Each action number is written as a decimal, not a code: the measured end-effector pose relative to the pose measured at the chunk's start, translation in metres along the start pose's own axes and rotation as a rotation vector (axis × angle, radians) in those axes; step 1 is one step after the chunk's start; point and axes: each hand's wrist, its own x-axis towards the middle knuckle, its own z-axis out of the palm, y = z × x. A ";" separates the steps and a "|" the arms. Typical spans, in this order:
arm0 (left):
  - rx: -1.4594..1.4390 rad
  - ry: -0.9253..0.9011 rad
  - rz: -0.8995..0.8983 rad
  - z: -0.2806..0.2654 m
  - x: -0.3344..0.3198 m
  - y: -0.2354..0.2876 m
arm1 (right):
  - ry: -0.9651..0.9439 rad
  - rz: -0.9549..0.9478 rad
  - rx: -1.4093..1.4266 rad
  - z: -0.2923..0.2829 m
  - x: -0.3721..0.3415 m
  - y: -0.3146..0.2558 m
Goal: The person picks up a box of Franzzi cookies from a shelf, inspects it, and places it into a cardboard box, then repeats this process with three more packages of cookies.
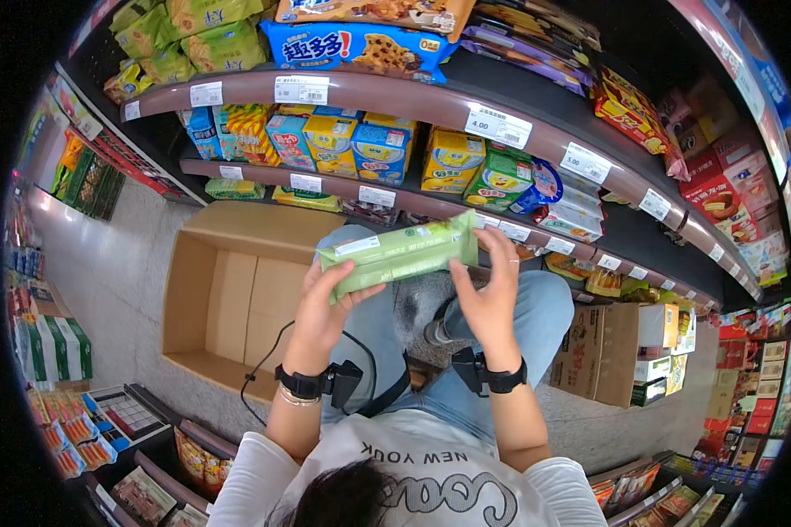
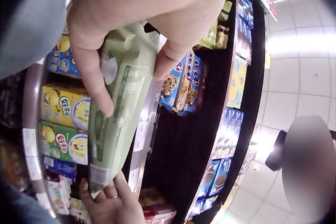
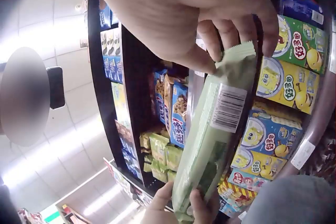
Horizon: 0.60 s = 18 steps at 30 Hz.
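Note:
A long pale-green packet, sealed at both ends like a biscuit pack, is held level above the person's knees. My left hand grips its left end, with the thumb on the near face and fingers beneath. At the opposite end, my right hand holds the crimped tip, its thumb by the lower corner and fingers behind. A barcode label shows near that tip in the right wrist view. The left wrist view shows printed panels along the packet, with the left fingers spread over its top.
An open cardboard box stands on the floor at the left. Shelves ahead carry small snack boxes, a blue cookie pack and price tags. Another carton stands right of the knees. A black cable hangs by the left forearm.

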 end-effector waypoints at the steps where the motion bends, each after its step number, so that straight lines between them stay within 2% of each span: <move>1: -0.012 0.031 0.027 0.002 -0.001 0.000 | -0.031 -0.052 -0.015 0.006 -0.002 -0.006; 7: 0.053 0.072 0.214 0.008 -0.008 -0.014 | -0.361 -0.169 0.217 0.042 -0.011 -0.057; 11: 0.004 -0.012 0.191 0.007 -0.017 -0.002 | -0.378 -0.130 0.423 0.065 -0.010 -0.076; 13: 0.188 -0.036 0.291 -0.002 -0.020 0.002 | -0.412 -0.086 0.467 0.073 -0.006 -0.078; 14: 0.234 -0.038 0.314 -0.006 -0.024 0.008 | -0.349 -0.152 0.450 0.076 -0.004 -0.082; 18: 0.384 -0.026 0.363 -0.040 -0.029 0.036 | -0.379 -0.044 0.651 0.086 0.003 -0.096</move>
